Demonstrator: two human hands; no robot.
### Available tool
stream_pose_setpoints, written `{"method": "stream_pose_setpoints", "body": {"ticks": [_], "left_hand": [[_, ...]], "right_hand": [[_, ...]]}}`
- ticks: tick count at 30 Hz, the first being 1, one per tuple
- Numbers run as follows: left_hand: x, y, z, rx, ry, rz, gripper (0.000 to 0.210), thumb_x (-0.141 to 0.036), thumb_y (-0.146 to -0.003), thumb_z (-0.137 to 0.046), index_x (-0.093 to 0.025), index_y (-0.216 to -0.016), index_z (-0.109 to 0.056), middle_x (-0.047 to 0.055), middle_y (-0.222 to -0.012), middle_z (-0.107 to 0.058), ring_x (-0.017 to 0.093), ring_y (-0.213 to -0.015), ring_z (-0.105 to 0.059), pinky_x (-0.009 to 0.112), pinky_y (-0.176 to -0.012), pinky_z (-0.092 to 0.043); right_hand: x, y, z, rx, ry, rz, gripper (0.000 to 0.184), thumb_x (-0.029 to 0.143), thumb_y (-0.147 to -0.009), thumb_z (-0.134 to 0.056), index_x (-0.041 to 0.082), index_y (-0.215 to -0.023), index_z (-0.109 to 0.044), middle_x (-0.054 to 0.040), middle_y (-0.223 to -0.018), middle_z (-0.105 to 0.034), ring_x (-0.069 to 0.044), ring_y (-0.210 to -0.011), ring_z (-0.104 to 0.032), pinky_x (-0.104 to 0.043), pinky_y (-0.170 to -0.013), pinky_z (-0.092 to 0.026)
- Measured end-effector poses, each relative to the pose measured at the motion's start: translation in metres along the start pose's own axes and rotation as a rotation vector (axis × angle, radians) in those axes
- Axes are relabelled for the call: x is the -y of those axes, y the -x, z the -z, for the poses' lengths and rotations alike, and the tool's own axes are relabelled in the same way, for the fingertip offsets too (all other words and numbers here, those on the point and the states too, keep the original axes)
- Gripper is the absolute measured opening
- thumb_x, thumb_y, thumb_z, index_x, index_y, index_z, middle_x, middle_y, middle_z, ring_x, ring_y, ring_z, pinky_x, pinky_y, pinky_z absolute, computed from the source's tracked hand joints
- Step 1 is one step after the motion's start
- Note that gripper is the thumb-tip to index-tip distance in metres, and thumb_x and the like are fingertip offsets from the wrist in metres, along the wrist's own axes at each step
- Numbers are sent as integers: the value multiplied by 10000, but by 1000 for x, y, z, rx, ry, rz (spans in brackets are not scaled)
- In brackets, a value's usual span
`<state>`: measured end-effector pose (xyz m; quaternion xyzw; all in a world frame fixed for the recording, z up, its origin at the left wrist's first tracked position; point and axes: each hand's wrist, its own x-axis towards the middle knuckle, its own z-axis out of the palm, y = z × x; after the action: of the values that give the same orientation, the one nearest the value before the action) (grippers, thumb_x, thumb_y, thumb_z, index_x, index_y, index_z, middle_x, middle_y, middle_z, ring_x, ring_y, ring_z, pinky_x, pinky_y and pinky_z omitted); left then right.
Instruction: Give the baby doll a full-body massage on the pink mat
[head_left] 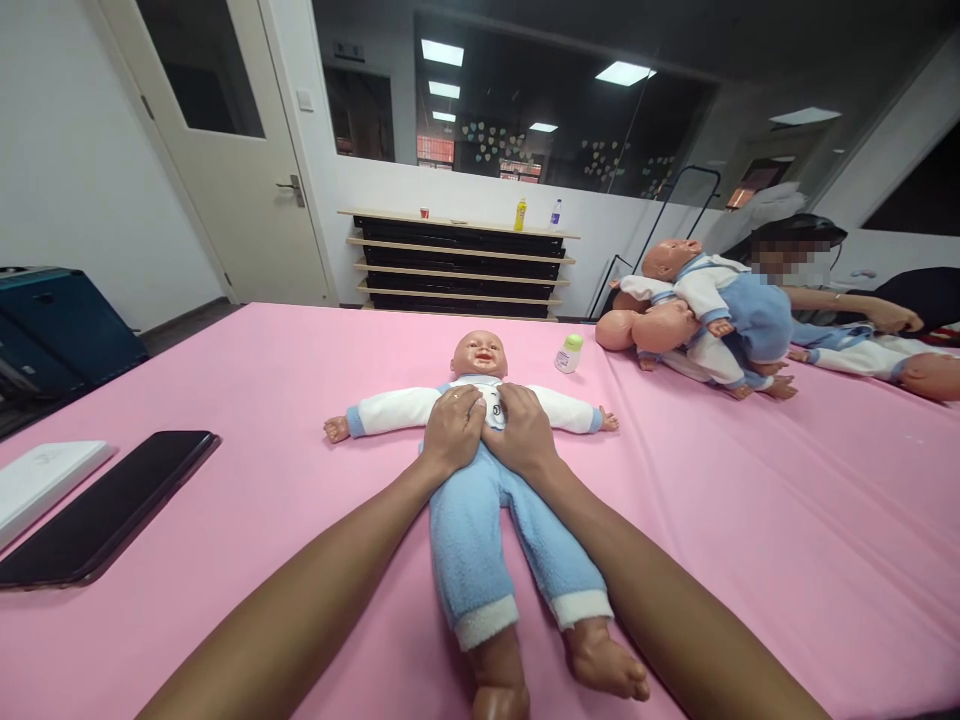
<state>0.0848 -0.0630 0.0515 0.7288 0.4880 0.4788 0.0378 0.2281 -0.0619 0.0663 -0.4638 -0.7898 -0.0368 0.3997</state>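
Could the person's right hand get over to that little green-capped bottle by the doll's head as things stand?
Probably yes. The right hand rests flat on the baby doll, holding nothing. The green-capped bottle stands beyond the doll's outstretched sleeve on bare pink table cover; only that low sleeve lies between.

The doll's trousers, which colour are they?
Light blue with white cuffs, on the doll; head view.

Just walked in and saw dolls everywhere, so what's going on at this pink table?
A person has both hands, left hand and right hand, laid flat side by side on the chest of a baby doll lying face up on the pink table. A small bottle stands near its head. At the right, another person handles more dolls.
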Motion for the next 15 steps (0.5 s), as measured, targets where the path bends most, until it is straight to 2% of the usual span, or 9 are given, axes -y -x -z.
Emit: {"method": "stream_pose_setpoints", "body": {"ticks": [5,9,12,15], "left_hand": [[-1,4,2,-97,-57,60,215,-263,-946,-414,-186,-940,-615,84,-976,-641,238,-1001,-548,447,-949,-426],[-4,8,5,-172,-73,56,184,-270,-947,-410,-191,-955,-575,93,-972,-595,247,-988,-518,445,-911,-426],[-6,10,7,-162,-57,-8,172,-258,-938,-413,-190,-1003,-557,96,-1001,-578,247,-996,-505,438,-904,-426],[-7,10,8,-118,-49,-70,180,-264,-939,-398,-190,-991,-553,98,-987,-577,246,-977,-501,437,-895,-428]], "right_hand": [[1,1,2,-23,-125,110,286,302,-839,-562,166,-1087,-611,-122,-1093,-631,-262,-1087,-540,-420,-1001,-418],[3,0,6,136,-243,238,223,209,-892,-470,216,-1008,-659,-74,-1065,-660,-213,-1034,-579,-392,-973,-440],[5,-3,8,215,-267,267,264,160,-901,-426,210,-994,-668,-63,-1056,-668,-195,-1010,-587,-370,-958,-447],[5,-5,8,218,-261,236,289,167,-906,-430,200,-1108,-634,-66,-1130,-649,-191,-1072,-566,-355,-990,-426]]}}
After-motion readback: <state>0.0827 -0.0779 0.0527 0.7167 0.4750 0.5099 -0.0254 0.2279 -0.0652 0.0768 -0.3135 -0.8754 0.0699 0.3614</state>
